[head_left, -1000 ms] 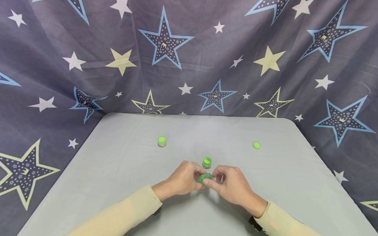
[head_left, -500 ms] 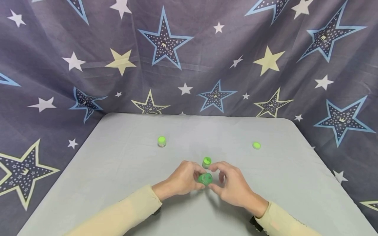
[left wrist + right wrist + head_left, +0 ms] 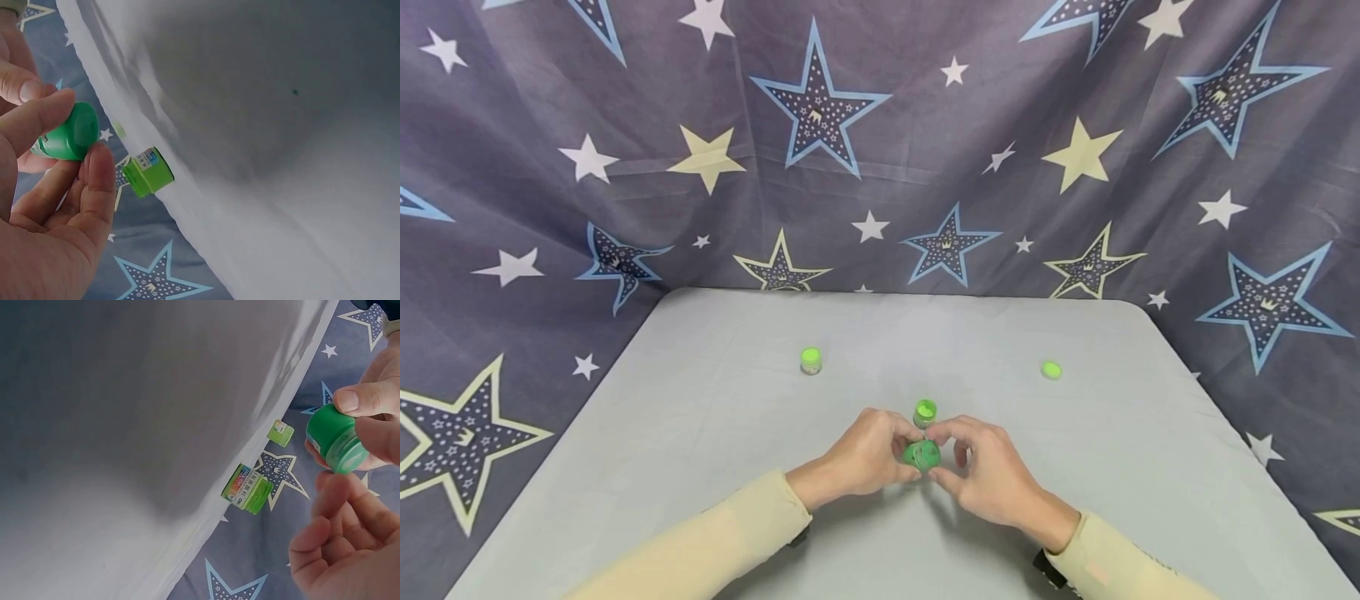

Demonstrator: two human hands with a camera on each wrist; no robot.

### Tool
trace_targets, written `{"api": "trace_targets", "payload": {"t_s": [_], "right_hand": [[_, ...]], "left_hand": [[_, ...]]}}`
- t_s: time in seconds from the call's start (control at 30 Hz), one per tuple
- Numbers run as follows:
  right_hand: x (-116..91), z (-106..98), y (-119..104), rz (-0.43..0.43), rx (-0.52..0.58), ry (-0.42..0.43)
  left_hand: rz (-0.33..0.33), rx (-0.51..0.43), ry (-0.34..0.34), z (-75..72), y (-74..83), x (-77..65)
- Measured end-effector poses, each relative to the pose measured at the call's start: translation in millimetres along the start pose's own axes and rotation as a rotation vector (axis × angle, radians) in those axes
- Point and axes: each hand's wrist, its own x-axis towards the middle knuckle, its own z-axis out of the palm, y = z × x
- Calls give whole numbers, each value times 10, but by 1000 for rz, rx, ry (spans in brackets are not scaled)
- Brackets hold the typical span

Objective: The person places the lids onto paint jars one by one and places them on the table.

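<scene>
A small dark-green paint jar is tilted on its side between both hands, above the front middle of the table. My left hand grips it at one end, thumb and fingers on opposite sides. At the other end, my right hand pinches the jar with thumb and fingertips, its other fingers curled below. The right wrist view shows the jar's paler, see-through-looking end facing the right hand. Just beyond the hands stands an uncapped lime-green paint jar, upright, with a printed label.
Farther back on the left stands a lime-green jar with its lid on. A loose lime-green lid lies at the back right. The grey-white table meets a star-patterned curtain behind.
My right thumb has moved off the top of the dark-green jar, and the fingers spread, then closed in again round its right end. The left hand stays in place.
</scene>
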Motion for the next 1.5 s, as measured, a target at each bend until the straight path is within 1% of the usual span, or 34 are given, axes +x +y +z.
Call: {"api": "trace_targets", "payload": {"t_s": [0.27, 0.47, 0.7, 0.83, 0.93, 1.2, 1.3, 1.5], "right_hand": [[-1, 11, 7, 4, -13, 29], [7, 32, 9, 29, -38, 39], [12, 30, 11, 82, -91, 15], [10, 31, 5, 113, -103, -1], [9, 29, 3, 122, -104, -9], [3, 23, 18, 122, -103, -5], [-4, 19, 22, 102, -92, 1], [-17, 13, 20, 50, -37, 1]], "left_hand": [[-31, -10, -6, -1, 15, 1], [-19, -21, -4, 2, 12, -2], [-13, -19, -5, 6, 11, -11], [-27, -28, -11, 9, 8, -16], [-38, -26, -14, 5, 5, -20], [-29, -16, -4, -6, -4, -22], [-26, -16, -4, -9, -4, -19], [-18, -4, -5, -14, -2, -18]]}}
